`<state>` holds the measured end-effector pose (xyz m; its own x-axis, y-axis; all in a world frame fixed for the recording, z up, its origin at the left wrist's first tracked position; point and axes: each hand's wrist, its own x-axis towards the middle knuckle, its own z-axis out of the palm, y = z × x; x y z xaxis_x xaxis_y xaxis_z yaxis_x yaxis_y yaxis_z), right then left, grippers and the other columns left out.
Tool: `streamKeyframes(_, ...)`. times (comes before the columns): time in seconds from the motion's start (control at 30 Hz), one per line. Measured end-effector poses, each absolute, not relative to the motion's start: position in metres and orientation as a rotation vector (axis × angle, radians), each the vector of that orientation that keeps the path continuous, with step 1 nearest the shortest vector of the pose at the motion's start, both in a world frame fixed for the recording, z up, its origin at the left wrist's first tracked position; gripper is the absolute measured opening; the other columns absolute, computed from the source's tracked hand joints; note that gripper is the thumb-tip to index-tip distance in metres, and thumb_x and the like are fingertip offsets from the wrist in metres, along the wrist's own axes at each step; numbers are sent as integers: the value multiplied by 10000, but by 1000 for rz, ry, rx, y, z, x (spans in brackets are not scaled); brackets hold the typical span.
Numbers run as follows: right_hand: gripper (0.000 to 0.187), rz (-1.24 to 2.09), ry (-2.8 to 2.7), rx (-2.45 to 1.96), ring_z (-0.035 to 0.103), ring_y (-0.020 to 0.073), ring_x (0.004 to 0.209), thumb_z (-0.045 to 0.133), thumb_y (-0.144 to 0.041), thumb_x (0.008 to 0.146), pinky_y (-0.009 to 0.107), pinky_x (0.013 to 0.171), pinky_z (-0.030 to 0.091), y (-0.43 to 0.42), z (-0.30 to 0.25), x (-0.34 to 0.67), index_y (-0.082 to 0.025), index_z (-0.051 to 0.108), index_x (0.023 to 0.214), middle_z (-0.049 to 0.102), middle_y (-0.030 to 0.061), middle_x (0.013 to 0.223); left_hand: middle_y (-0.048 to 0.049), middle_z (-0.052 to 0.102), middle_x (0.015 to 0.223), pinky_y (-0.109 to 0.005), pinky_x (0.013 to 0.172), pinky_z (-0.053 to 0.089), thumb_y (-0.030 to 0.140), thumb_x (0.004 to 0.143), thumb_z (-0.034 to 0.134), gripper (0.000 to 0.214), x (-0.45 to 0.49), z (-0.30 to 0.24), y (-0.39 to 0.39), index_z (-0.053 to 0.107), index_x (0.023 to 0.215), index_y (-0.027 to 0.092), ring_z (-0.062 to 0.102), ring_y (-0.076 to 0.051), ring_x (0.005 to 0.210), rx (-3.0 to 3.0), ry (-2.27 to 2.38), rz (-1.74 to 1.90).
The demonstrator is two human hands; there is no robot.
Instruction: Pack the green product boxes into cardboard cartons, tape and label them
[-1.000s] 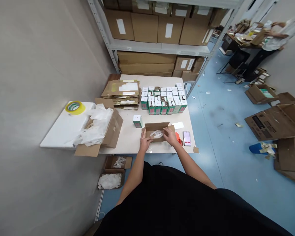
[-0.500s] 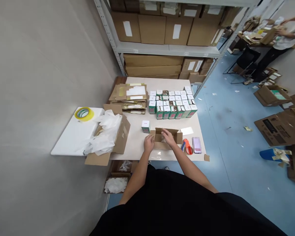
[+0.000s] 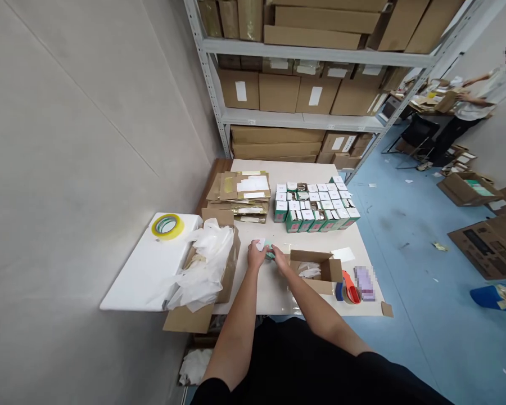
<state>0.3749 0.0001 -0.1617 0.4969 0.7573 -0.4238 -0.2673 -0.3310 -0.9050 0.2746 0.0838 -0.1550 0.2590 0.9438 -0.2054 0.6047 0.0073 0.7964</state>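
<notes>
My left hand (image 3: 256, 256) is closed on the left side of a small white-and-green box (image 3: 268, 248) on the table. From the right, my right hand (image 3: 279, 257) grips the same box, partly hiding it. Just right of my hands stands an open cardboard carton (image 3: 315, 286) with crumpled white paper (image 3: 309, 270) inside. Behind, several more white-topped green boxes (image 3: 316, 208) stand in close rows, some with their tops open.
Left of my hands is a larger carton (image 3: 231, 264) overflowing with white paper; yellow tape (image 3: 167, 226) lies beyond it. Flattened cardboard (image 3: 240, 194) is stacked behind. An orange tape dispenser (image 3: 351, 288) and a blurred phone (image 3: 365, 283) lie right. A person (image 3: 476, 101) stands far right.
Both hands have left the open carton and moved left to the single small box, which they now hold. White paper shows inside the carton. The view has tilted up.
</notes>
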Motion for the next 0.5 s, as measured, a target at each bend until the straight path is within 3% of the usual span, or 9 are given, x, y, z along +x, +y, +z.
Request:
streamKeyframes(0.2, 565, 1231, -393, -1547, 652, 253, 1258, 511, -509, 919, 451, 1046, 521, 5, -161, 365, -235, 609, 1403, 699, 113, 1341, -137, 661, 1245, -390, 984, 510, 302, 878, 700, 493, 246, -147, 90, 570, 1348, 229, 660, -275, 1131, 1711, 1495, 537)
streamKeyframes(0.37, 640, 994, -515, -1857, 524, 280, 1414, 575, -547, 870, 458, 1164, 422, 4, -160, 378, -196, 621, 1403, 574, 140, 1504, -131, 662, 1300, -416, 1056, 489, 313, 907, 664, 468, 234, -128, 85, 590, 1360, 224, 632, -286, 1204, 1677, 1531, 758)
streamKeyframes(0.5, 679, 900, -573, -1960, 535, 303, 1403, 528, -566, 901, 458, 1170, 420, 11, -152, 384, -156, 584, 1440, 587, 158, 1485, -101, 647, 1386, -397, 1102, 469, 372, 958, 614, 438, 219, -107, 85, 580, 1372, 234, 601, -264, 1282, 1535, 1458, 919)
